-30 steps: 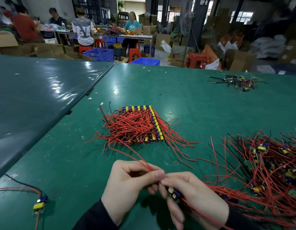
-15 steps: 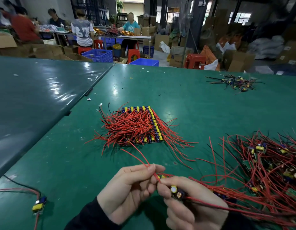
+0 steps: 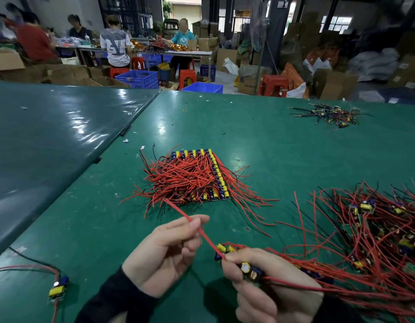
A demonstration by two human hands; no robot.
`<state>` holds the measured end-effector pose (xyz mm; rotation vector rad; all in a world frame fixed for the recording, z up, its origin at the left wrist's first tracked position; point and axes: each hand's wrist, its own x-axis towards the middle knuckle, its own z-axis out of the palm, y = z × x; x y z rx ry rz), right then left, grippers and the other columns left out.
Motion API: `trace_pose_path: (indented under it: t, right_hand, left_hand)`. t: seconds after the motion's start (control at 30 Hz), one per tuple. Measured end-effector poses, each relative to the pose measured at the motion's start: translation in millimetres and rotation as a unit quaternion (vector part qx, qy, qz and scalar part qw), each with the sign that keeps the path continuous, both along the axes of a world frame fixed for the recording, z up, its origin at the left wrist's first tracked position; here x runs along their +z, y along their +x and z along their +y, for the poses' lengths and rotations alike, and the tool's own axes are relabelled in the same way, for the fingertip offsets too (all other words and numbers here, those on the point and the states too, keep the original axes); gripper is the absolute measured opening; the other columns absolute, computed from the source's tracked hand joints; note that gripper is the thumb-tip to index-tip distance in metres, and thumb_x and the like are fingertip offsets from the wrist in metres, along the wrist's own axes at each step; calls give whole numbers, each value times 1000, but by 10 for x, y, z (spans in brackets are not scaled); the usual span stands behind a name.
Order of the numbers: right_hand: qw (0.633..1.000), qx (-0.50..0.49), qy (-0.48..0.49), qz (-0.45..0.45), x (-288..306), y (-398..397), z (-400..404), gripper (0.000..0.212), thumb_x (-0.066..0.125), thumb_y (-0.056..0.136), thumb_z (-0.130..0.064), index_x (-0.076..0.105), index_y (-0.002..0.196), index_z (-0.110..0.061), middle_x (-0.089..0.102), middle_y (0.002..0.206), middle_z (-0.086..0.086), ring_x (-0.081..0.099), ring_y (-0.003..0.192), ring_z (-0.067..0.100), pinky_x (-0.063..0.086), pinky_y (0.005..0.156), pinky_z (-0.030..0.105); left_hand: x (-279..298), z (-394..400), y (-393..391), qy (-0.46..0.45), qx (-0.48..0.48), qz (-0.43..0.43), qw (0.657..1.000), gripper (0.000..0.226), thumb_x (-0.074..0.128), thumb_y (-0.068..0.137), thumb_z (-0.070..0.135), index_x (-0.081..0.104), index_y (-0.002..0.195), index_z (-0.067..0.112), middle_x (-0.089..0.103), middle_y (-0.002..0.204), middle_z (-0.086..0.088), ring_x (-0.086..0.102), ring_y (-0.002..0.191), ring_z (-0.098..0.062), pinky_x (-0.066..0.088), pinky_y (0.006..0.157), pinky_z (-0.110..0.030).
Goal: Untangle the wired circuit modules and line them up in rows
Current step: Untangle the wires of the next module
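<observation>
Blue plastic crates sit on the floor beyond a green worktop; their contents can't be made out. The right hand grips a circuit module. The left hand pinches its red wire. Aligned modules lie ahead, a tangled pile to the right. Workers sit among cardboard boxes.

A green table bears rowed modules and a tangled pile.
</observation>
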<state>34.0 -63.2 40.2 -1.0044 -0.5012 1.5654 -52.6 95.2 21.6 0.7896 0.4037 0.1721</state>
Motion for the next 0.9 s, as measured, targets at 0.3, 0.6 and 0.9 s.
trace_pose_path:
  t: [0.3,0.6,0.9]
  right_hand:
    - [978,0,6,-208,-91,-21,68,30,48,91,-21,51,64,-9,54,38,-5,44,31,4,32,39,19]
    - [970,-10,-29,-242,-100,12,52,36,40,97,-10,52,62,-7,54,37,-4,45,30,5,36,38,17]
    - [949,-24,-99,-298,-193,29,64,37,45,92,-10,59,57,-11,56,39,-3,48,34,6,36,41,16]
  left_hand:
    - [-89,-76,45,411,142,-35,900,7,72,69,-4,75,66,1,64,57,-11,57,42,-17,46,41,-23]
    - [-34,-47,44,324,206,-63,921,12,65,76,-1,74,69,-1,63,55,-12,56,46,-15,45,43,-19]
    - [-56,-156,33,479,240,-126,835,24,70,78,6,65,55,1,60,59,-15,67,64,-17,49,46,-25]
